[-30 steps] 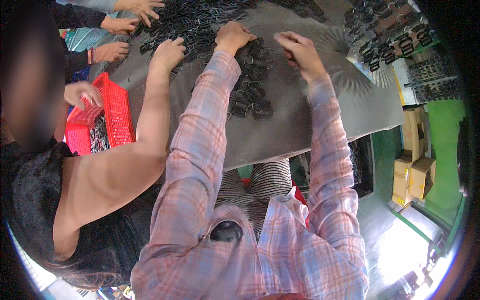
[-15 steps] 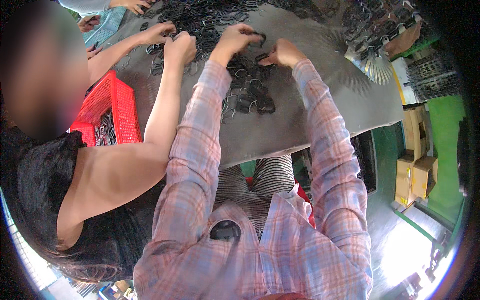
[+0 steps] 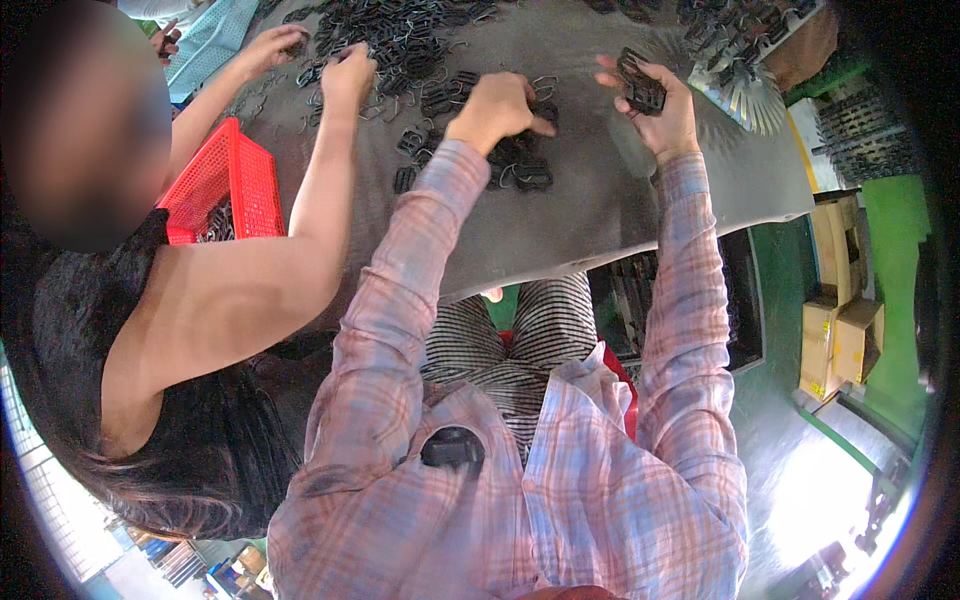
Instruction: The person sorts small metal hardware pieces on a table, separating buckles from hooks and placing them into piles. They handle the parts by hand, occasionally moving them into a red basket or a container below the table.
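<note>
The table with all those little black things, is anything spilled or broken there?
Nothing clearly stands out. The black pieces lie jumbled on the grey table, and the right hand holds at least one. They're too small to check for damage.

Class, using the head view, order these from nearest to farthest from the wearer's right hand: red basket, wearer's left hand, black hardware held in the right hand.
1. Black hardware: in the right hand itself.
2. Left hand: to its left, over the table.
3. Red basket: farthest left, beyond the left hand.
</note>
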The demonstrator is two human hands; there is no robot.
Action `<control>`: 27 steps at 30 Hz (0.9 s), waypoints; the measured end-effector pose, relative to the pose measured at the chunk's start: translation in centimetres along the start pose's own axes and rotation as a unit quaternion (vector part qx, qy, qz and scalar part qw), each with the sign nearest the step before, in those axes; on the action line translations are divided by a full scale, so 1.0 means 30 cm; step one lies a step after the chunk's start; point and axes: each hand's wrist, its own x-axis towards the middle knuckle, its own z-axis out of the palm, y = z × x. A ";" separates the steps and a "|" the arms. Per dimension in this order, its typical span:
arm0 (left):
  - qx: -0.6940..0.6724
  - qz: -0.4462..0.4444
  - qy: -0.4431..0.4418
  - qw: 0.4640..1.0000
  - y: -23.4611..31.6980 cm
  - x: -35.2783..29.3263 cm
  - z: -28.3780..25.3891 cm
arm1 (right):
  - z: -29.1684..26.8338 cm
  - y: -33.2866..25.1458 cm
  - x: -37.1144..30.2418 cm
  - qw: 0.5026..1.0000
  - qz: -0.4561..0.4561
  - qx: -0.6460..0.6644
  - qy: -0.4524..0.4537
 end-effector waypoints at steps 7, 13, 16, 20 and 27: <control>-0.305 -0.078 -0.010 0.949 0.010 -0.022 0.019 | -0.004 0.027 -0.014 1.000 0.010 -0.009 -0.012; -0.960 -0.004 -0.026 0.278 -0.217 -0.241 0.022 | 0.102 0.138 0.137 0.883 0.026 -0.466 0.056; -0.984 -0.024 0.016 0.175 -0.222 -0.349 0.032 | 0.205 0.280 0.257 0.748 0.009 -0.663 0.022; -0.980 -0.022 0.020 0.196 -0.241 -0.391 -0.004 | 0.323 0.385 0.339 0.646 0.002 -0.763 -0.011; -0.794 -0.177 0.199 0.546 -0.236 -0.339 -0.045 | 0.255 0.344 0.369 0.714 -0.014 -0.692 -0.102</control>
